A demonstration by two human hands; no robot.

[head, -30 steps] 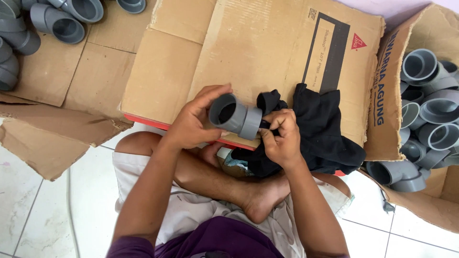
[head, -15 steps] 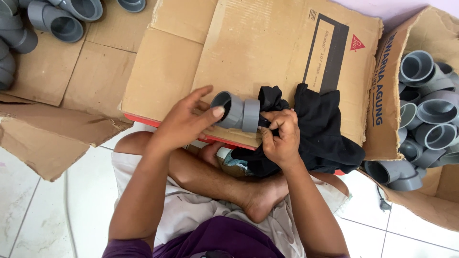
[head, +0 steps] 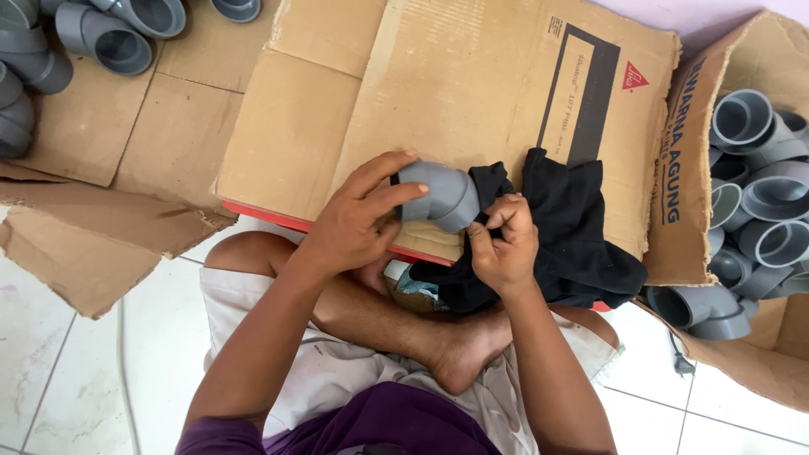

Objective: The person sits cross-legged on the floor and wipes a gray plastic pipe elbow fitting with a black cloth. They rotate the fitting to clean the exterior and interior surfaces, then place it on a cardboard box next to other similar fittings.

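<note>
grey bent pipe elbow, smooth, held by left hand against black cloth.

The left hand grips a grey pipe elbow, fingers curled over its top. The right hand pinches a black cloth against the elbow's right end. Both are held over a flattened cardboard sheet that lies across the person's crossed legs. At the right, an open box holds many grey fittings. More fittings lie on cardboard at the upper left. The floor is white tile.
</note>
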